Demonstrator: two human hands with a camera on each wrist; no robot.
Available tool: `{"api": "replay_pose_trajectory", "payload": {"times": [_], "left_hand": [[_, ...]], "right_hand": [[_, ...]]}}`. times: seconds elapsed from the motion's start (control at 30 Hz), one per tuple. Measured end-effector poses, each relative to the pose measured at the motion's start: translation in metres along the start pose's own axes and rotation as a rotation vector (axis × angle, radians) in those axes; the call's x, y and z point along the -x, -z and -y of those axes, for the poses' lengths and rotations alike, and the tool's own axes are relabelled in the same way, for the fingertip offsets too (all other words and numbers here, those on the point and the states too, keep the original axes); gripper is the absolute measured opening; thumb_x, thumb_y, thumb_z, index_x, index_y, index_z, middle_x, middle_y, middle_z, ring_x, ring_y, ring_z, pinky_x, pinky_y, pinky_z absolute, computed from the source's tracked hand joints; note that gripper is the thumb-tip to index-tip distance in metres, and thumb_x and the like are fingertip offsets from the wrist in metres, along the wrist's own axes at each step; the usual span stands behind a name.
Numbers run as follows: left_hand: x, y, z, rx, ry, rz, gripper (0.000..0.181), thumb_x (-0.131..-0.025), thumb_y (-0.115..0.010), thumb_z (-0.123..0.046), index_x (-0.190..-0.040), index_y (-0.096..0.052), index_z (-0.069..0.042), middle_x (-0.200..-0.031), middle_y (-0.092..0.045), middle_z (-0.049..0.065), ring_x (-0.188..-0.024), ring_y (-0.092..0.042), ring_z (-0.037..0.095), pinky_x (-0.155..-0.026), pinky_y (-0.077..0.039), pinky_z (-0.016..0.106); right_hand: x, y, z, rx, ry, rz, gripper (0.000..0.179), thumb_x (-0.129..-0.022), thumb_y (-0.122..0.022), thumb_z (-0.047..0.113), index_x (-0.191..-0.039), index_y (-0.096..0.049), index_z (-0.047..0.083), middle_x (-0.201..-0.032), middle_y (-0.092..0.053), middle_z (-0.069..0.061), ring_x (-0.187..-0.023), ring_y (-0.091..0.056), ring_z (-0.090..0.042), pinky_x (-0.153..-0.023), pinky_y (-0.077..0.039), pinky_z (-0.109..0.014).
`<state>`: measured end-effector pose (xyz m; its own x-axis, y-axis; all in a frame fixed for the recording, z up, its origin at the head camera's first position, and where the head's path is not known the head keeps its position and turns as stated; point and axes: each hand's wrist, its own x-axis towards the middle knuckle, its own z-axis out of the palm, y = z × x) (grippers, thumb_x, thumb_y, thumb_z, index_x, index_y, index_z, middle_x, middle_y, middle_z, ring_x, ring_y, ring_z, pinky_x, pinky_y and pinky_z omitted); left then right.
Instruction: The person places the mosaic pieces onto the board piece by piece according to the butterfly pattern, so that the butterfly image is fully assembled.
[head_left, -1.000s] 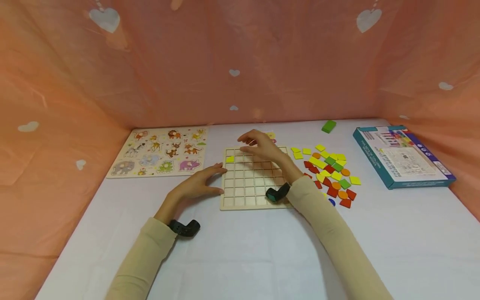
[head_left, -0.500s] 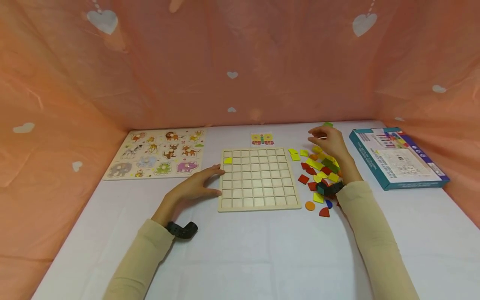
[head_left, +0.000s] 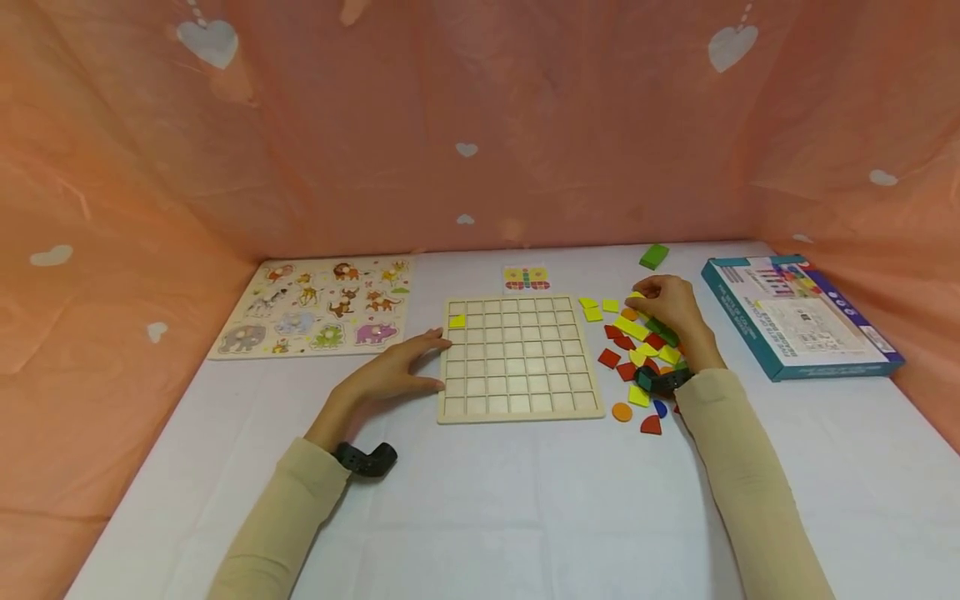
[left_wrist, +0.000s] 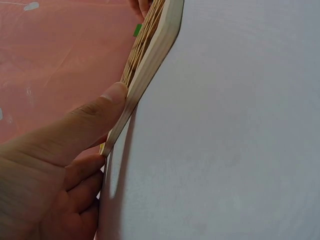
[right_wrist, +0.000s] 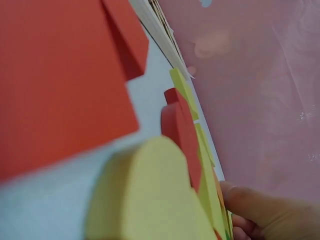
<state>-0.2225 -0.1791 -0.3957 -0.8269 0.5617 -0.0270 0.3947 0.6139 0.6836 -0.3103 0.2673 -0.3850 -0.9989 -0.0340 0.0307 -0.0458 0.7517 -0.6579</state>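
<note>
My left hand rests at the left edge of a wooden grid board, thumb and fingertips along its rim. The left wrist view shows that thumb against the board's edge. One yellow tile lies in a cell near the board's top left corner. My right hand reaches down over a spread of coloured tiles, its thumb and forefinger pinching a yellow tile at the far side. In the right wrist view a large red tile and a rounded yellow tile partly block the hand.
Loose red tiles, yellow, orange and green ones lie right of the board. A butterfly pattern card sits behind it. An animal puzzle is at the left, a teal-edged box at the right, and a green block at the back.
My right hand has moved from above the board rightward to the tiles, then lowered onto a yellow tile. The left hand has stayed at the board's edge.
</note>
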Motion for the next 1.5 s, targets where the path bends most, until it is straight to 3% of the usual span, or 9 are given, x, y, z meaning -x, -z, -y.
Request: {"api": "replay_pose_trajectory", "payload": {"times": [0.17, 0.37, 0.47, 0.63, 0.83, 0.97, 1.17, 1.5], "left_hand": [[-0.001, 0.001, 0.000, -0.016, -0.016, 0.006, 0.066, -0.082, -0.072, -0.029, -0.139, -0.044, -0.012, -0.153, -0.022, 0.009, -0.142, -0.016, 0.026, -0.114, -0.015, 0.045], [-0.001, 0.002, 0.000, -0.025, -0.009, 0.013, 0.066, -0.083, -0.072, -0.029, -0.139, -0.043, -0.012, -0.154, -0.021, 0.009, -0.142, -0.015, 0.024, -0.115, -0.015, 0.043], [0.000, 0.001, 0.000, -0.016, -0.009, 0.014, 0.066, -0.083, -0.071, -0.028, -0.139, -0.043, -0.011, -0.154, -0.020, 0.010, -0.142, -0.015, 0.025, -0.115, -0.014, 0.044], [-0.001, 0.000, 0.000, -0.007, -0.024, 0.018, 0.065, -0.083, -0.071, -0.027, -0.139, -0.043, -0.010, -0.154, -0.021, 0.011, -0.142, -0.015, 0.026, -0.115, -0.014, 0.044], [-0.001, 0.001, -0.002, 0.004, -0.032, 0.031, 0.066, -0.084, -0.070, -0.029, -0.140, -0.042, -0.010, -0.154, -0.021, 0.011, -0.142, -0.014, 0.027, -0.115, -0.013, 0.045], [0.000, 0.003, -0.002, 0.001, -0.018, 0.030, 0.066, -0.083, -0.070, -0.031, -0.140, -0.042, -0.011, -0.154, -0.020, 0.011, -0.142, -0.015, 0.027, -0.114, -0.013, 0.046], [0.000, 0.003, -0.001, -0.001, -0.008, 0.033, 0.066, -0.083, -0.070, -0.032, -0.140, -0.042, -0.012, -0.154, -0.020, 0.011, -0.142, -0.015, 0.027, -0.114, -0.013, 0.046], [-0.001, 0.003, -0.001, -0.008, -0.008, 0.033, 0.066, -0.084, -0.070, -0.031, -0.140, -0.042, -0.012, -0.154, -0.020, 0.010, -0.142, -0.016, 0.026, -0.114, -0.014, 0.046]], "right_hand": [[0.000, 0.003, 0.010, 0.007, 0.015, -0.005, 0.041, -0.089, -0.064, 0.024, -0.118, -0.059, -0.004, -0.111, -0.057, -0.024, -0.097, -0.052, -0.035, -0.085, -0.047, -0.044], [-0.008, -0.004, 0.053, -0.053, 0.197, -0.035, 0.038, -0.088, -0.066, 0.018, -0.117, -0.060, -0.005, -0.112, -0.059, -0.024, -0.100, -0.055, -0.035, -0.089, -0.047, -0.046], [-0.012, -0.019, 0.081, -0.103, 0.299, -0.028, 0.035, -0.085, -0.069, 0.014, -0.114, -0.062, -0.005, -0.110, -0.060, -0.021, -0.099, -0.057, -0.033, -0.089, -0.048, -0.043], [-0.013, -0.054, 0.125, -0.147, 0.462, 0.054, 0.031, -0.085, -0.069, 0.012, -0.111, -0.064, -0.004, -0.107, -0.061, -0.018, -0.098, -0.059, -0.029, -0.087, -0.050, -0.038], [-0.011, -0.092, 0.159, -0.134, 0.577, 0.173, 0.031, -0.083, -0.071, 0.012, -0.110, -0.066, -0.003, -0.106, -0.062, -0.015, -0.095, -0.058, -0.027, -0.083, -0.051, -0.035], [-0.013, -0.113, 0.166, -0.108, 0.620, 0.231, 0.029, -0.082, -0.072, 0.011, -0.108, -0.067, -0.002, -0.101, -0.065, -0.013, -0.091, -0.060, -0.025, -0.080, -0.053, -0.033], [-0.013, -0.133, 0.165, -0.061, 0.552, 0.291, 0.031, -0.082, -0.072, 0.015, -0.108, -0.067, 0.000, -0.095, -0.064, -0.010, -0.083, -0.056, -0.019, -0.075, -0.048, -0.028], [-0.013, -0.144, 0.158, -0.067, 0.580, 0.276, 0.029, -0.081, -0.073, 0.015, -0.105, -0.069, 0.000, -0.097, -0.064, -0.012, -0.085, -0.055, -0.020, -0.075, -0.047, -0.028]]}}
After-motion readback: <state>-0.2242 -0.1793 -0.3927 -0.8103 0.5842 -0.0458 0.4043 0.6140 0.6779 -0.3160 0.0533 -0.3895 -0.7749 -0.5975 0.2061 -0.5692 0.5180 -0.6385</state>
